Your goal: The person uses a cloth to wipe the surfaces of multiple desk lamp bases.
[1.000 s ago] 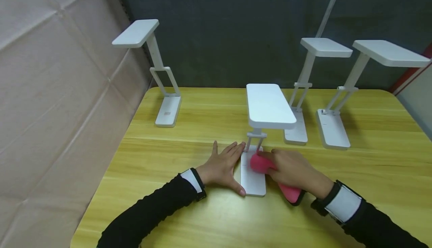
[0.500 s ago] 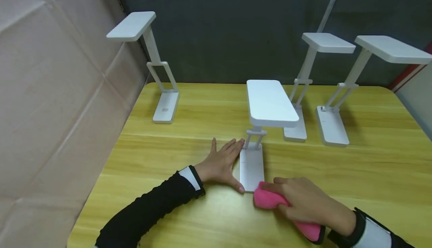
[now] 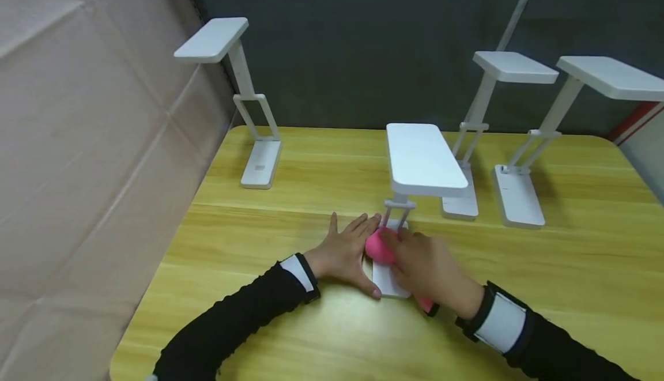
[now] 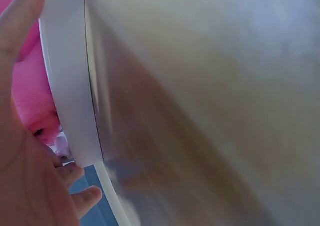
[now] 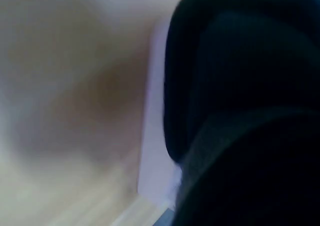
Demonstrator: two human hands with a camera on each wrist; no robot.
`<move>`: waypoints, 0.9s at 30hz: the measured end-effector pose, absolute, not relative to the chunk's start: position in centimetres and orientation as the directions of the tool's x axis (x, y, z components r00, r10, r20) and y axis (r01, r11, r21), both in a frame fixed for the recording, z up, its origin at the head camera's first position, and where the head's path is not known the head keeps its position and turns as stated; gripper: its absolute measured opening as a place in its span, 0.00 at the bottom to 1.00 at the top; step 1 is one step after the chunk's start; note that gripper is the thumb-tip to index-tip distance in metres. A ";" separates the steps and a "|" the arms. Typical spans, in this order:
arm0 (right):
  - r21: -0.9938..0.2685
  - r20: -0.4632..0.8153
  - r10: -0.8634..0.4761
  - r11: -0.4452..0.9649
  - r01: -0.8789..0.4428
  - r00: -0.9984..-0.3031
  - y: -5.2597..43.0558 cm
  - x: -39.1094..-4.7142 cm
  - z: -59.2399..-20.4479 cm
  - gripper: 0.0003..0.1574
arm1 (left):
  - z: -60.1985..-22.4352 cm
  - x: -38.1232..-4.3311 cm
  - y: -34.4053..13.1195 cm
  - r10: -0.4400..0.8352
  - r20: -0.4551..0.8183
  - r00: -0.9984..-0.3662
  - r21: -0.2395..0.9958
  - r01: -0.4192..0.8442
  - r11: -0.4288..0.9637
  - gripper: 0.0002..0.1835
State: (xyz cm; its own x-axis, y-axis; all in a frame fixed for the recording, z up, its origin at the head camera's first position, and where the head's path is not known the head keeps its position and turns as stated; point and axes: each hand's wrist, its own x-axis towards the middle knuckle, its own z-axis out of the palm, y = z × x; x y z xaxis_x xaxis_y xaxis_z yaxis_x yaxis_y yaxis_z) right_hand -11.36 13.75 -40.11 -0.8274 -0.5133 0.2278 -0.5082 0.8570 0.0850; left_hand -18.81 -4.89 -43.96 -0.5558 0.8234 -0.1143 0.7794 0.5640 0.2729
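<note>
A white folding desk lamp [image 3: 422, 159] stands at the middle of the table with its flat head over its base [image 3: 385, 284]. My left hand [image 3: 344, 254] lies spread along the base's left side, thumb by the front corner and fingertips by the back one; the left wrist view shows the fingers right at the base's edge [image 4: 70, 75]. My right hand [image 3: 430, 266] grips a fuzzy pink cloth [image 3: 380, 246] with black trim, pressed onto the rear part of the base below the hinge. In the right wrist view a dark shape [image 5: 240, 85] hides the hand.
Two similar white lamps, one [image 3: 459, 199] behind the middle lamp and one [image 3: 520, 199] farther right, stand unfolded. Another lamp [image 3: 261, 165] is at the back left. A dark panel [image 3: 337, 52] rises behind the wooden table [image 3: 249, 335], and a pale cloth wall [image 3: 88, 196] borders its left.
My right hand slid the cloth from the base's rear right to the table at its front right corner, then back up onto the base's rear left. My left hand stayed in place.
</note>
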 end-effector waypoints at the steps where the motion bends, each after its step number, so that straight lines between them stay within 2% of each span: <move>1: 0.135 0.240 -0.520 0.854 -0.503 -0.820 13.4 -11.2 -40.4 0.34 | -44.0 -18.8 -4.8 0.825 -0.115 -0.554 0.270 0.781 0.563 0.72; 4: 0.178 0.249 -0.545 0.838 -0.515 -0.801 12.9 -10.4 -40.9 0.33 | -43.9 -18.8 -4.7 0.825 -0.114 -0.554 0.242 0.790 0.564 0.72; 12: 0.048 0.215 -0.597 0.797 -0.602 -0.773 13.6 -7.8 -40.4 0.26 | -43.7 -18.8 -4.7 0.823 -0.098 -0.559 0.184 0.803 0.567 0.75; 20: 0.008 0.147 -0.627 0.774 -0.633 -0.765 14.7 -6.0 -39.7 0.20 | -43.5 -18.9 -4.8 0.825 -0.121 -0.552 0.237 0.791 0.564 0.73; 24: -0.075 0.071 -0.633 0.768 -0.637 -0.771 15.6 -6.1 -38.6 0.24 | -43.6 -18.9 -4.8 0.826 -0.125 -0.549 0.248 0.789 0.562 0.73; 27: -0.137 0.053 -0.581 0.801 -0.582 -0.812 16.4 -7.1 -37.8 0.29 | -43.6 -18.9 -4.8 0.827 -0.129 -0.547 0.253 0.788 0.561 0.73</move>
State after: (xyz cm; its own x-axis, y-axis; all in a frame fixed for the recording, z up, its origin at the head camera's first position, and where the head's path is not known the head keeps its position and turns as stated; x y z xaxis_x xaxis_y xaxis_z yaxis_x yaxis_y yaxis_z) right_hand -7.15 16.39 -37.76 -0.8123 -0.5808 0.0535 -0.5821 0.8015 -0.1370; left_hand -18.85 -4.76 -43.63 -0.5471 0.8271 -0.1289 0.7884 0.5609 0.2526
